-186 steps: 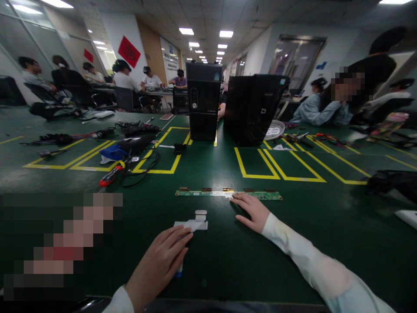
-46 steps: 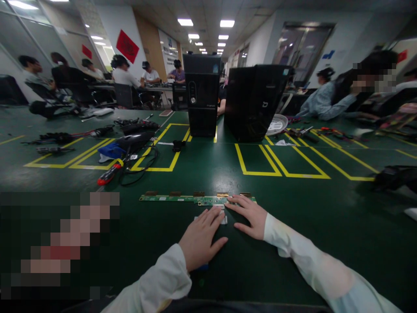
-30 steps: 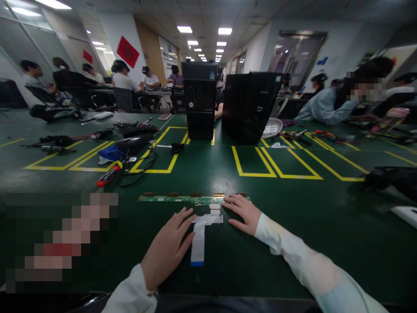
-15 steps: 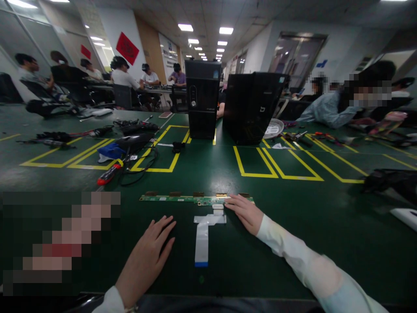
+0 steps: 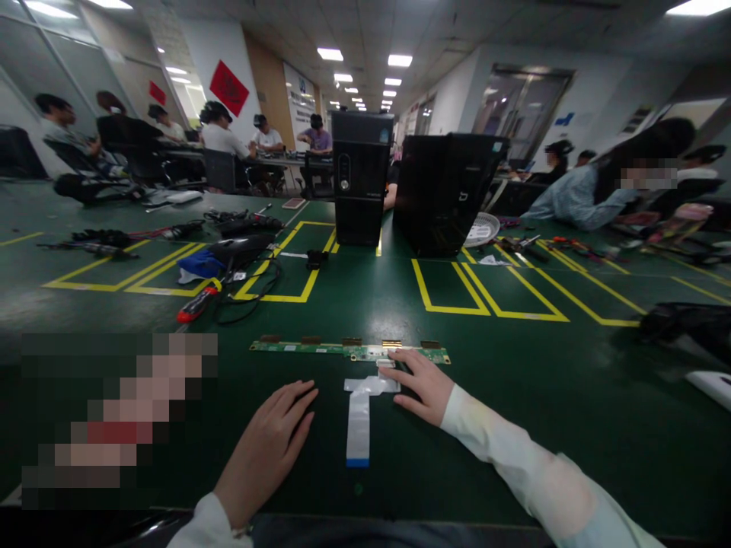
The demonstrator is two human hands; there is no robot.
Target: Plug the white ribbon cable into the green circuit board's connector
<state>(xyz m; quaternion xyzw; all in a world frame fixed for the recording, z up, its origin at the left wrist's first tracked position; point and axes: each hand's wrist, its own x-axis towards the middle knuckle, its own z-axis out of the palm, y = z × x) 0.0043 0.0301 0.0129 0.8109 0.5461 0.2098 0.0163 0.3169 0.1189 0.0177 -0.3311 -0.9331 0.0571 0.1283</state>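
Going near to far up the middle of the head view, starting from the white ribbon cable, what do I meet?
White ribbon cable, green circuit board, left black computer tower. The right hand overlaps the first two, so I leave it out.

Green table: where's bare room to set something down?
Bare: between the circuit board and the black towers; a narrow strip between left hand and ribbon cable. Crowded: right hand over board and cable; around the red-handled tool.

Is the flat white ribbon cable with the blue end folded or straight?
Folded: the flat white ribbon cable turns a corner, its long blue-ended strip meeting a crosswise piece.
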